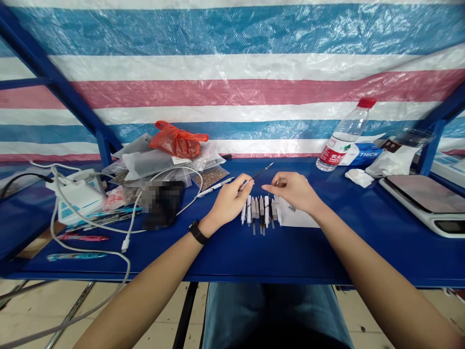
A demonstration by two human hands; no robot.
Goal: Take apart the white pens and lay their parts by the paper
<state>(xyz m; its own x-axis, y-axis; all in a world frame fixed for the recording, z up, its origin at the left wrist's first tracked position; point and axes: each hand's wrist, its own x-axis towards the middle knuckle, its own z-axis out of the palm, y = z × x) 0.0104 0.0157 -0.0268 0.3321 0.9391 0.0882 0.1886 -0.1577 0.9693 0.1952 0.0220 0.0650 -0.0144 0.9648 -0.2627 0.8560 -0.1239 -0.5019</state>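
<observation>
**Above the syringe row (259,213): left hand (228,201) pinching a thin dark rod (256,175)**

Left hand just behind and left of the row, palm down, wrist low, fingers closed on the rod's lower end; the rod angles up and right, away from the person. Black wristwatch (198,231) on that wrist. Right hand (294,191) just behind the row's right end, arched, fingertips drawn together and pointing left toward the rod, apart from it; whether they pinch anything cannot be told.

Syringes lie side by side on a blue table (254,257), narrow dark ends toward the person, the right end beside a white paper sheet (300,219). White pen (214,187) just left of the row, behind the left hand. Further left: pixelated black object (162,204), orange plastic bag (178,140). Far right: water bottle (343,135), digital scale (425,203).
</observation>
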